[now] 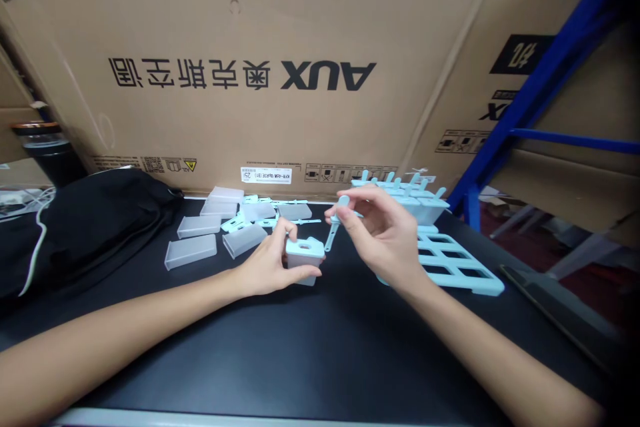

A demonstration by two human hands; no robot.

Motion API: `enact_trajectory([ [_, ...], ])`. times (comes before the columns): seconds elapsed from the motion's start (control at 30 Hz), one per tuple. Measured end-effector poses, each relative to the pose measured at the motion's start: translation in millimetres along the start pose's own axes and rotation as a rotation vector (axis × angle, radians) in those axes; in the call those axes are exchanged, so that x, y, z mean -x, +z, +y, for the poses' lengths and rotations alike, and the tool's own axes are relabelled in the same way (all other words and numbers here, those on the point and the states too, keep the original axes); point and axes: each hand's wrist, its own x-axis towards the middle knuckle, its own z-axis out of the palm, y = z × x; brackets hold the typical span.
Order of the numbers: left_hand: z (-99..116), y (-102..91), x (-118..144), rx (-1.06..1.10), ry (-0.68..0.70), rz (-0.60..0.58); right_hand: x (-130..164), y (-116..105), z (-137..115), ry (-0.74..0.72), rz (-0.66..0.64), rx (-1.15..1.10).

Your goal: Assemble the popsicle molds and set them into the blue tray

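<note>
My left hand (273, 260) grips a translucent popsicle mold (301, 272) with a light blue lid (305, 248) on top; the lid has an oval hole. Slightly above and to the right, my right hand (383, 233) pinches a light blue popsicle stick (332, 233), its narrow slotted end pointing down, apart from the lid. Left of the mold lie several loose translucent molds (191, 251) and a pile of blue sticks and lids (240, 221). Behind my right hand, a blue rack of molds with upright sticks (427, 212) is partly hidden.
An open-slotted blue tray (450, 260) lies on the black table (320, 353) at right. A black bag (100, 220) and a dark tumbler (53, 157) are at left. A large cardboard box (240, 120) stands behind, and a blue metal frame (545, 80) rises at right.
</note>
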Motion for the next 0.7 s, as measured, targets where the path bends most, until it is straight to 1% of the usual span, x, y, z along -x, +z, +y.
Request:
enact_trajectory([
  [0.1, -1, 0.0, 0, -0.035, 0.010, 0.005, 5, 10, -4, -0.029, 0.072, -0.001],
  [0.17, -1, -0.2, 0, -0.073, 0.027, 0.007, 7, 13, -7, 0.018, 0.087, 0.009],
  [0.2, -2, -0.3, 0, -0.099, 0.040, 0.012, 8, 14, -8, 0.055, 0.059, 0.008],
  [0.23, -2, -0.4, 0, -0.132, 0.054, 0.024, 10, 14, -8, 0.094, 0.007, 0.011],
  [0.3, -3, -0.7, -1, -0.207, 0.087, 0.065, 13, 15, -5, 0.139, -0.169, 0.064],
  [0.4, -4, -0.9, -1, -0.286, 0.124, 0.102, 16, 13, -1, 0.064, -0.459, 0.259],
  [0.47, -3, -1.0, 0, -0.311, 0.124, 0.041, 14, 10, 0, -0.002, -0.589, 0.379],
  [0.5, -3, -1.1, 0, -0.328, 0.110, -0.012, 11, 7, -2, -0.012, -0.645, 0.415],
  [0.57, -1, -1.3, 0, -0.374, 0.075, -0.122, 5, -3, -6, 0.013, -0.783, 0.445],
  [0.63, 2, -1.5, 1, -0.419, 0.073, -0.195, -5, -19, -12, 0.063, -0.915, 0.448],
  [0.67, 3, -1.5, 1, -0.439, 0.092, -0.213, -10, -30, -15, 0.094, -0.945, 0.457],
  [0.7, 4, -1.4, 1, -0.459, 0.120, -0.222, -14, -44, -18, 0.134, -0.942, 0.483],
])
